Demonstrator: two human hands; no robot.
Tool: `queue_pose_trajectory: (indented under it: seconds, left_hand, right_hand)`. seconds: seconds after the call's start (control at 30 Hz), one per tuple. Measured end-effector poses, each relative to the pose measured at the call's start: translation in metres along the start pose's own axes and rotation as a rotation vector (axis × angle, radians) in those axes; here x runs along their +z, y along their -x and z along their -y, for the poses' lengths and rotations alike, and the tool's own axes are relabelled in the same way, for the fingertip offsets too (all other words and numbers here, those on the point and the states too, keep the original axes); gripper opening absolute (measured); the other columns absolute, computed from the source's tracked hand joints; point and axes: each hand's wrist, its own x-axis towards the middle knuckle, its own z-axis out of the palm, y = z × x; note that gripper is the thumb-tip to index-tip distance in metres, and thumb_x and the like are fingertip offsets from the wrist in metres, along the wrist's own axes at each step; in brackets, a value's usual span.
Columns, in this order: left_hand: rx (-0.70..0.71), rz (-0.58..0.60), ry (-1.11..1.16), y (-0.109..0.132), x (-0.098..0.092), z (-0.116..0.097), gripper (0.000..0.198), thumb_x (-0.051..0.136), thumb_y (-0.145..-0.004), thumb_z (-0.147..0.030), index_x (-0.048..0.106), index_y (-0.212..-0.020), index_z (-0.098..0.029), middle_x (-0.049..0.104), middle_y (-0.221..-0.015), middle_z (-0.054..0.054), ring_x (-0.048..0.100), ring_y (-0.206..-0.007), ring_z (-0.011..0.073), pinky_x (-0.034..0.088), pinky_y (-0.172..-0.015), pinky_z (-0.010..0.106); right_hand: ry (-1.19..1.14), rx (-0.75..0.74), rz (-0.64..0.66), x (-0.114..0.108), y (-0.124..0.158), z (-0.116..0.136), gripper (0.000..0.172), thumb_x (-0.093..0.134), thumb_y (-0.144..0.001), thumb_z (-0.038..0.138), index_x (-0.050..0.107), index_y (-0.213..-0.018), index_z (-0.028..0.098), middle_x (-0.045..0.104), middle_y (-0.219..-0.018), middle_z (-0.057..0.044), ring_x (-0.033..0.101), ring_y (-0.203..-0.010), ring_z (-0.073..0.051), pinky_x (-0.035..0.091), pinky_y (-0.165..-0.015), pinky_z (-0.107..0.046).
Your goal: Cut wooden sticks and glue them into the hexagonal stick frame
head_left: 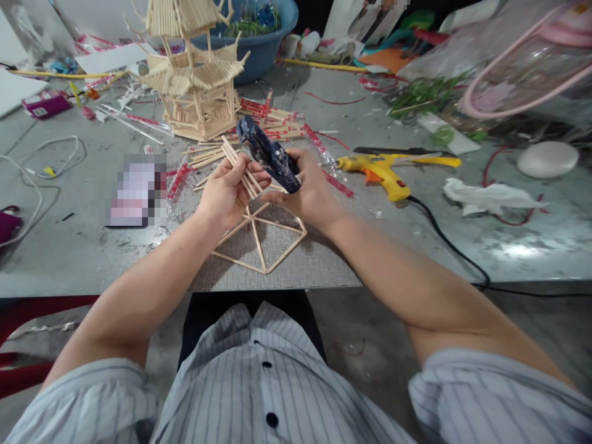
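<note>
Gripping a few thin sticks [228, 150], the left hand [226, 190] is holding them slantwise over the table [393, 246], while the right hand [314, 188] is clasping a dark blue tool [271, 159] just beside them. Below the hands, a spoked stick frame [251, 217] is lying flat near the table's near edge. Farther off, to the left, a stick pagoda [194, 80] is standing beside loose sticks [210, 155]; a yellow glue gun [377, 168] is resting to the right.
</note>
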Motion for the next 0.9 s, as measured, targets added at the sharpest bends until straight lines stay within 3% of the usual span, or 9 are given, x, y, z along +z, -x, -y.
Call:
queue_pose_trajectory:
  seconds: [0.23,0.5,0.63,0.73,0.9]
  left_hand:
    - [0.005,0.022,-0.04,0.001,-0.001,0.002,0.016,0.046,-0.095,-0.012,0.056,-0.083,-0.016,0.061,-0.06,-0.004,0.066,-0.057,0.0098,0.06,-0.081,0.029]
    - [-0.02,0.067,-0.094,-0.002,-0.008,-0.003,0.008,0.054,-0.094,-0.018,0.062,-0.092,-0.016,0.065,-0.066,-0.001,0.071,-0.066,0.0135,0.06,-0.076,0.028]
    - [-0.029,0.122,-0.168,0.0,-0.01,-0.009,0.014,0.052,-0.095,-0.014,0.06,-0.084,-0.015,0.067,-0.07,0.0,0.069,-0.063,0.0106,0.059,-0.074,0.026]
    - [-0.096,0.187,-0.202,0.003,-0.009,-0.011,0.019,0.047,-0.096,-0.01,0.06,-0.083,-0.013,0.069,-0.073,0.003,0.07,-0.062,0.0119,0.059,-0.067,0.025]
    - [-0.192,0.265,-0.253,0.007,-0.006,-0.013,0.019,0.048,-0.094,-0.006,0.061,-0.082,-0.012,0.068,-0.067,0.003,0.068,-0.055,0.0119,0.057,-0.058,0.022]
  right_hand:
    - [-0.025,0.015,0.011,0.0,0.001,0.001,0.074,0.08,-0.055,0.07,0.053,-0.112,0.03,0.067,-0.11,-0.007,0.063,-0.104,-0.031,0.05,-0.094,-0.053]
    - [-0.069,-0.017,0.029,0.0,0.001,-0.002,0.073,0.079,-0.058,0.069,0.053,-0.111,0.027,0.067,-0.108,-0.009,0.064,-0.101,-0.031,0.05,-0.091,-0.051]
    - [-0.114,-0.01,-0.023,-0.005,-0.002,-0.004,0.062,0.072,-0.066,0.07,0.054,-0.107,0.026,0.066,-0.096,-0.005,0.063,-0.086,-0.025,0.052,-0.079,-0.046]
    - [-0.122,0.027,-0.066,-0.01,-0.005,-0.002,0.057,0.072,-0.065,0.07,0.055,-0.098,0.028,0.063,-0.086,-0.002,0.059,-0.077,-0.021,0.052,-0.072,-0.041]
    - [-0.205,0.09,-0.05,-0.013,-0.006,0.002,0.045,0.07,-0.069,0.067,0.056,-0.085,0.027,0.065,-0.086,-0.002,0.062,-0.078,-0.02,0.053,-0.075,-0.041]
